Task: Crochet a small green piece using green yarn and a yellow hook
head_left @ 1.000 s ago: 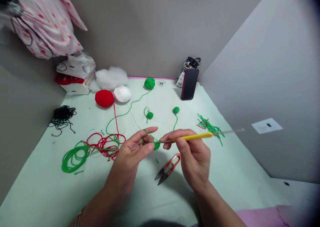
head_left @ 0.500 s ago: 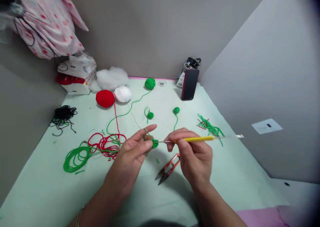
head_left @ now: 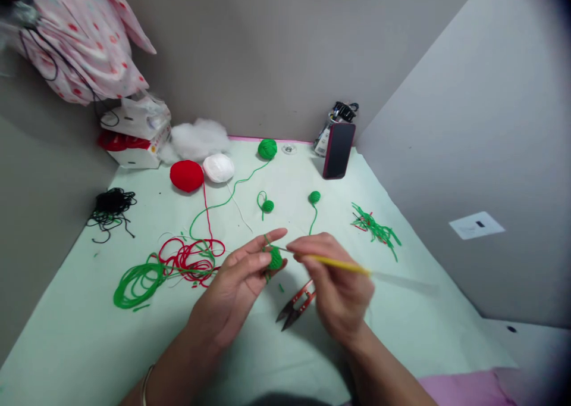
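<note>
Between the thumb and fingers of my left hand [head_left: 241, 269] is a small green crochet piece [head_left: 275, 258], and green yarn runs up over the raised index finger. My right hand [head_left: 339, 281] grips a crochet hook [head_left: 341, 264] by its yellow handle, with the metal shaft pointing left. The hook's tip meets the yarn at the top of the piece; the exact stitch is too small to make out. Red-handled thread snips [head_left: 295, 306] lie on the table under my right hand, which covers part of them.
Beyond my hands lie two small green crocheted balls [head_left: 267, 206] [head_left: 314, 197]. Farther back are green [head_left: 267, 149], red [head_left: 186, 175] and white [head_left: 218, 168] yarn balls. Loose red yarn [head_left: 190, 260] and a green coil [head_left: 138, 284] spread leftward. A phone [head_left: 339, 151] stands at the back right.
The hook has tilted, its handle end swinging down and its tip rising to the yarn above the piece. My left hand has turned the crochet piece so more of its face shows.
</note>
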The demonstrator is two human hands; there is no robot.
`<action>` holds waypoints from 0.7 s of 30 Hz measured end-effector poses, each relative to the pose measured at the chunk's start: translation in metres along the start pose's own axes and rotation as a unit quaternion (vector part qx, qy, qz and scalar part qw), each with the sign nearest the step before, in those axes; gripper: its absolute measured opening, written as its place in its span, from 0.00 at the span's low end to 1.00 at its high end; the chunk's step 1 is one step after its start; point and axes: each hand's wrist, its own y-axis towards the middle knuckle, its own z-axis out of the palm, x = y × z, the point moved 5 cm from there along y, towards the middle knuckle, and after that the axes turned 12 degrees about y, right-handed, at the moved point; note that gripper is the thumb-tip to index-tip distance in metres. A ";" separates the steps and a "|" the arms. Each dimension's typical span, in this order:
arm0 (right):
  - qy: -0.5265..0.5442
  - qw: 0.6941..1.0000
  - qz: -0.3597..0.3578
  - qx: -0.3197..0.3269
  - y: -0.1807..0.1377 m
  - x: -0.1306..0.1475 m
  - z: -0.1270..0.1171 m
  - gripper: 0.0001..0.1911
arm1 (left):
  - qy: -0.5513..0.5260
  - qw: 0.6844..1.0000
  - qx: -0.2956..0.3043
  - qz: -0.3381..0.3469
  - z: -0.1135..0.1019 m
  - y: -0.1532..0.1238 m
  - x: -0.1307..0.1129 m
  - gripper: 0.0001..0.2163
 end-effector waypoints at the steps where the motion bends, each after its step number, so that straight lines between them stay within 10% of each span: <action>1: 0.056 0.997 0.042 -0.026 0.002 -0.005 -0.003 0.12 | 0.009 1.000 -0.004 0.006 -0.002 0.000 -0.001 0.15; 15: 0.241 0.942 0.226 -0.056 0.007 -0.029 0.002 0.12 | 0.121 0.991 -0.004 0.054 -0.007 -0.005 -0.002 0.16; 21: 0.106 0.987 0.117 -0.020 0.005 -0.010 0.000 0.09 | 0.131 0.988 -0.047 0.071 -0.007 -0.007 -0.005 0.16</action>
